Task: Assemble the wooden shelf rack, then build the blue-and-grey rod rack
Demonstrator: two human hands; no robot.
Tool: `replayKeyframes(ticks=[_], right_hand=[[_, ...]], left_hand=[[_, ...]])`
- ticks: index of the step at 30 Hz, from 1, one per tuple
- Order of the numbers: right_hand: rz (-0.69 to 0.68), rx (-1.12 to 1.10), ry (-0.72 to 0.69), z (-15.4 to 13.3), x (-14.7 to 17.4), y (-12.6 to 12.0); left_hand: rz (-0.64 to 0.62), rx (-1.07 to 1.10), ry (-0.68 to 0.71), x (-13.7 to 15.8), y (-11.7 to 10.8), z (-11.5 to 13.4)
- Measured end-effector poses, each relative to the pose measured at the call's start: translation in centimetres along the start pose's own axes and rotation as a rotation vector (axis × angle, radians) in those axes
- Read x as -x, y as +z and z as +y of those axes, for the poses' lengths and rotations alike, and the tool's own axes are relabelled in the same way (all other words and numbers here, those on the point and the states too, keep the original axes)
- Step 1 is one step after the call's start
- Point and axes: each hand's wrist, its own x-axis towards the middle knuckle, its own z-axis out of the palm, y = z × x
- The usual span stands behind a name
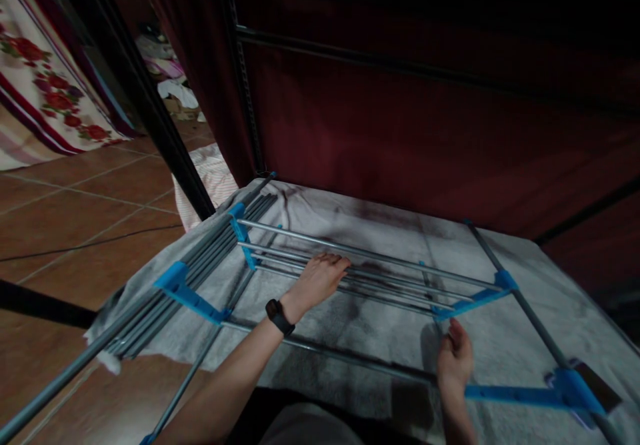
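Observation:
A partly assembled rack of grey metal tubes and blue plastic brackets lies over a grey cloth. My left hand, with a dark watch on its wrist, is closed over the thin metal rods in the middle of the rack. These rods run between a blue bracket on the left and another blue bracket on the right. Just below the right bracket's inner end is my right hand, its fingers curled together. Whatever its fingertips pinch is hidden.
Several loose grey tubes lie bundled on the left of the grey cloth. A black post rises at the left. Dark red fabric hangs behind. A cable crosses the tiled floor.

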Motion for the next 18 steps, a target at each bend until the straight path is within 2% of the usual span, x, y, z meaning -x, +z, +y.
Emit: replayKeyframes(ticks=[4,8,12,15,18], right_hand=[[-0.016,0.005,-0.147,-2.9,1.7,0.2],[0.002,0.042,-0.468,-7.1,2.2,1.0],[-0.088,0.096,-0.721,-10.2,1.5,2.5],[-0.151,0.195,-0.825,-11.4,1.1,4.1],[-0.133,0.351,-0.861,-12.2,1.1,5.3]], left_hand=[[-0.006,-0.020,0.003,0.0,0.0,0.0],[-0.012,-0.057,0.016,0.1,0.2,0.1],[-0.025,-0.113,0.063,0.3,0.0,0.3],[-0.043,-0.149,0.094,0.5,-0.2,0.4],[-0.049,-0.179,0.108,0.7,-0.3,0.4]])
